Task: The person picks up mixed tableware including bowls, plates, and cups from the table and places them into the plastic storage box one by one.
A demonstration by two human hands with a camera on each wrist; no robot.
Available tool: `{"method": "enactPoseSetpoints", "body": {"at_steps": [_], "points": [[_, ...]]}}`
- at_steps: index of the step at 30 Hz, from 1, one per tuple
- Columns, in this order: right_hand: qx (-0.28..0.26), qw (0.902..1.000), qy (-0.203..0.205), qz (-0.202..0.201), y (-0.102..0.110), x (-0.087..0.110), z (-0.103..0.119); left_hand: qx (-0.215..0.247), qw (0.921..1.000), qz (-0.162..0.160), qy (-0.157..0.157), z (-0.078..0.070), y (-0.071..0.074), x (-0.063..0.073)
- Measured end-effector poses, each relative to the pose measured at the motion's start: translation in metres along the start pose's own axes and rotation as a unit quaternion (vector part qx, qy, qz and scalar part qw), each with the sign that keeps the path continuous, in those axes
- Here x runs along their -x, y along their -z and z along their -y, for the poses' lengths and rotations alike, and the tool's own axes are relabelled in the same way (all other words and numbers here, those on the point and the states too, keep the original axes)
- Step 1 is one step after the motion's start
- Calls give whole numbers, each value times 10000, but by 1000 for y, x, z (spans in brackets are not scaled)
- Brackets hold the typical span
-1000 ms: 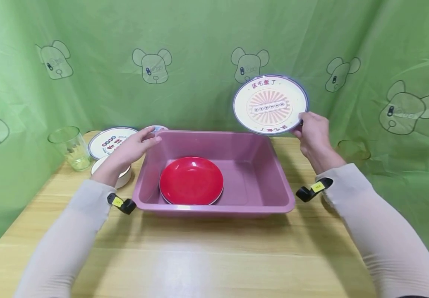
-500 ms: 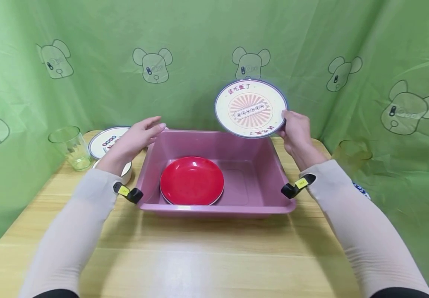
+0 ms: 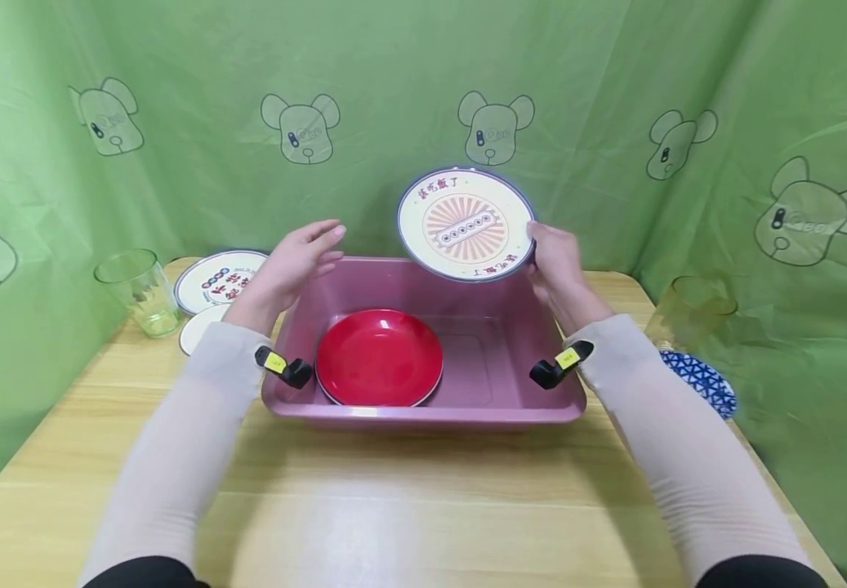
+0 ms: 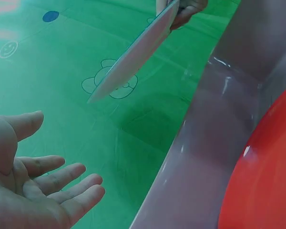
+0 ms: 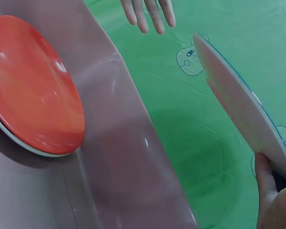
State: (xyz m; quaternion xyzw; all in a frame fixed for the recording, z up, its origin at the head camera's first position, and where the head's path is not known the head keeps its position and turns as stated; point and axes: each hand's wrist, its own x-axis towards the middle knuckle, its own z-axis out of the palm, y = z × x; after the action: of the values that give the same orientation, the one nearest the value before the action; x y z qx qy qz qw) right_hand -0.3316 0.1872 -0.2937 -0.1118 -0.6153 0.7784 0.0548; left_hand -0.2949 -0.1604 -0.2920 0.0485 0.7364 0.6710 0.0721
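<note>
White sunburst plate (image 3: 465,224) gripped by R hand (image 3: 561,263), L hand (image 3: 296,263) nearby

R hand pinches the plate at its R edge, thumb on the printed face, rest of fingers behind; plate is tilted, face toward the head cam, w/ its lower edge overlapping the back of the pink tub (image 3: 423,414) in head view. L hand is loose & wide, thumb well apart from fingers, palm turned toward the plate but clear of it.

Vs. 1 s ago: plate has come L & a bit lower, L hand has shifted R toward it, so gap b/w them is smaller. Red plate (image 3: 379,358) hasn't moved: in L half of tub, pale edge showing beneath; can't tell if that's a 2nd dish.

Tub stands on light wood table (image 3: 394,506), glossy, bright reflection up front. L side: clear glass (image 3: 138,292), blue-rimmed plate (image 3: 198,283) w/ red lettering, white bowl (image 3: 198,328) partly hidden by L sleeve (image 3: 180,441). R side: yellowish glass (image 3: 697,306) & blue/wht patterned item (image 3: 701,382), partly behind R sleeve (image 3: 676,445); now shows more than 0.5 s ago. Green curtain (image 3: 394,57) w/ outlined mouse-like heads hangs at back & both sides.
</note>
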Motion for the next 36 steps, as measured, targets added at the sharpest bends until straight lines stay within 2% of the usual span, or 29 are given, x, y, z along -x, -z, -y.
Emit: {"method": "enactPoseSetpoints", "body": {"at_steps": [3, 12, 23, 31, 36], "points": [[124, 9999, 14, -25, -5, -3, -5, 182, 9998, -102, 33, 2, -3, -5], [-182, 9996, -60, 220, -20, -6, -16, 853, 9959, -291, 45, 5, -15, -17], [468, 9976, -248, 449, -32, -9, -30, 1125, 9917, -570, 244, 10, -30, -31], [1305, 9892, -145, 650, -36, -10, -38, 593, 9949, -683, 455, 21, -29, -37], [2501, 9658, -187, 665, -35, -8, -41, 218, 9960, -732, 472, 26, -30, -39]]}}
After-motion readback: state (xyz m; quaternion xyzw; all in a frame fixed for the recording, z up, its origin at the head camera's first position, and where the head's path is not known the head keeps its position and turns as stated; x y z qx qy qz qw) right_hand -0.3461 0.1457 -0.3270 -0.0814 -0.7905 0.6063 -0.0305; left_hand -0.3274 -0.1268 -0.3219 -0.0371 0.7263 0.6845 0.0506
